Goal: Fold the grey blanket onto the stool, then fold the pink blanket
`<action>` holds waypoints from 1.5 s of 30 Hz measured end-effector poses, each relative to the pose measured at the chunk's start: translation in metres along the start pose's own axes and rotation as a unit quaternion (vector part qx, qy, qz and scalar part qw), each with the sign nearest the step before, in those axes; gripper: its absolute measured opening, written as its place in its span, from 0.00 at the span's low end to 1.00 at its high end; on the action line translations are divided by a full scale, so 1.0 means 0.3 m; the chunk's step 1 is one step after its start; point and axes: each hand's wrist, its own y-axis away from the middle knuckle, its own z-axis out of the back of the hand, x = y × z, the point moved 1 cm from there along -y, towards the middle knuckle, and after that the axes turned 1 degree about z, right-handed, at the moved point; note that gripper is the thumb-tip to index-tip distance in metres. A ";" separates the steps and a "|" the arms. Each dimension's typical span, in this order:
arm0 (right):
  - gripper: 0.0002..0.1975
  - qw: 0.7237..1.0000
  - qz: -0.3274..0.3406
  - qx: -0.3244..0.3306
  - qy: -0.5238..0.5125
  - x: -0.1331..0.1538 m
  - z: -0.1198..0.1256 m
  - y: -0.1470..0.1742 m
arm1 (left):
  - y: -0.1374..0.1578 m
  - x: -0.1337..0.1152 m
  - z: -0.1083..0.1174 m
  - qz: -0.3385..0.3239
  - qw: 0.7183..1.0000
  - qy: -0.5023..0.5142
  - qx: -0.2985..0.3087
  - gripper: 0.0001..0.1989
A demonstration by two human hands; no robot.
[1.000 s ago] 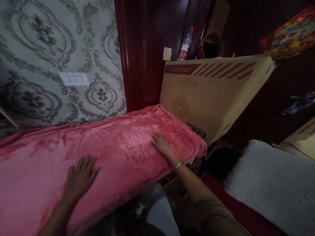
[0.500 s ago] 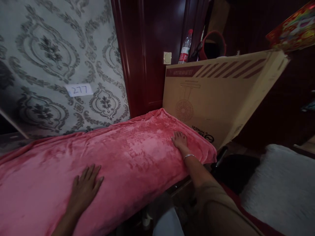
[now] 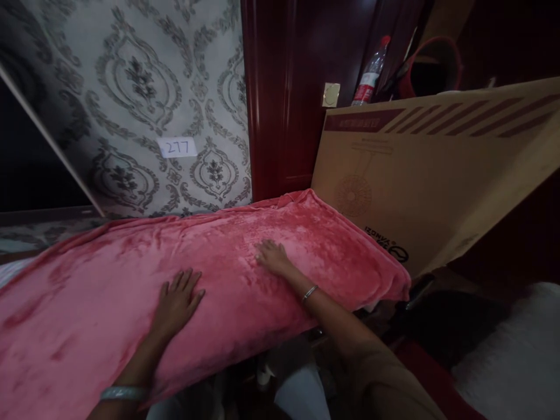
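A plush pink blanket [image 3: 219, 326] covers a long, low surface and hangs over its near edge. My left hand [image 3: 177, 300] lies flat on it left of the middle, fingers spread, with a pale bangle on the wrist. Farther right and a little higher, my right hand [image 3: 273, 256] rests palm down on the same cloth, fingers stretched out, a silver bracelet on its wrist. Neither hand grips anything. Around my right hand the pile shows darker, brushed streaks. What lies beneath the cloth is hidden.
A large cardboard box [image 3: 437, 169] stands against the right end, with a plastic bottle [image 3: 371, 73] behind its top edge. Patterned wallpaper [image 3: 135, 81] with a "277" label [image 3: 177, 147] is behind. A dark screen [image 3: 35, 157] stands left; fluffy white fabric [image 3: 520, 356] lies right.
My right hand has slid left across the blanket, nearer my left hand. The view has turned left, bringing more of the dark screen in. Both hands stay flat.
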 end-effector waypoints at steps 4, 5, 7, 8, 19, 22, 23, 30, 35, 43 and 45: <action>0.27 0.999 0.045 0.016 0.000 0.035 -0.034 -0.034 | 0.006 0.000 0.002 -0.002 1.000 0.005 -0.007 0.27; 0.28 1.000 0.027 0.012 0.003 0.007 -0.030 -0.038 | 0.007 0.001 0.002 -0.003 1.000 0.004 -0.009 0.27; 0.29 0.999 -0.029 -0.003 0.013 -0.078 -0.014 -0.035 | 0.009 0.001 0.000 -0.006 1.000 0.001 -0.010 0.27; 0.29 0.998 -0.062 -0.012 0.020 -0.128 -0.004 -0.027 | 0.009 0.002 -0.002 -0.008 1.000 0.001 -0.011 0.27; 0.30 0.962 -0.261 -0.051 0.058 -0.317 0.060 0.080 | 0.015 -0.002 -0.018 -0.001 0.999 0.042 -0.007 0.27; 0.29 0.975 -0.211 -0.040 0.054 -0.203 0.042 0.027 | 0.025 -0.006 -0.014 0.004 0.999 0.053 0.003 0.27; 0.29 0.981 -0.181 -0.035 0.052 -0.157 0.027 0.013 | 0.029 -0.007 -0.013 0.005 0.998 0.056 0.005 0.27; 0.28 0.995 -0.044 -0.048 0.076 0.030 -0.103 0.029 | 0.052 -0.005 0.000 0.008 0.998 0.068 0.012 0.28; 0.27 0.994 -0.044 -0.057 0.077 0.019 -0.114 0.036 | 0.031 -0.065 0.027 0.027 0.998 0.050 0.034 0.28; 0.26 0.994 -0.042 -0.061 0.085 0.028 -0.099 0.044 | -0.156 -0.404 -0.009 -0.137 0.981 0.129 0.038 0.29; 0.26 0.993 -0.038 -0.061 0.089 0.029 -0.095 0.048 | -0.182 -0.422 -0.027 -0.129 0.983 0.122 0.037 0.29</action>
